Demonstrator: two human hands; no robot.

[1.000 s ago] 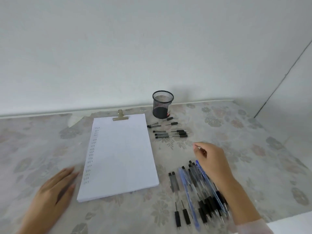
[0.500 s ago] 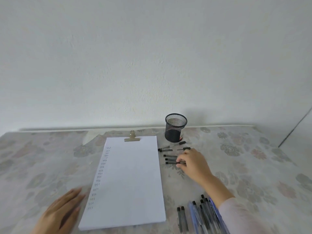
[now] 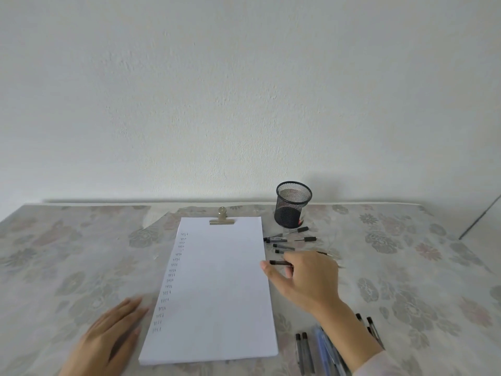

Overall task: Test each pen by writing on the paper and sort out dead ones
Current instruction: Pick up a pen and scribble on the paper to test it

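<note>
White sheets of paper (image 3: 222, 280), pinched under a brass bulldog clip (image 3: 221, 219), carry a column of small scrawls down their left edge. Right hand (image 3: 309, 280) sits just off the paper's right edge, fingers curled round a slim pen with a black end (image 3: 280, 263). Left hand (image 3: 108, 340) lies flat, fingers straight, just beside the paper's near-left corner, gripping nothing. Black wire-mesh cup (image 3: 293, 204) stands off the paper's far-right corner, with loose black-capped pens (image 3: 284, 241) scattered beside it. A heap of blue and black pens (image 3: 320, 348) lies by the near-right corner.
</note>
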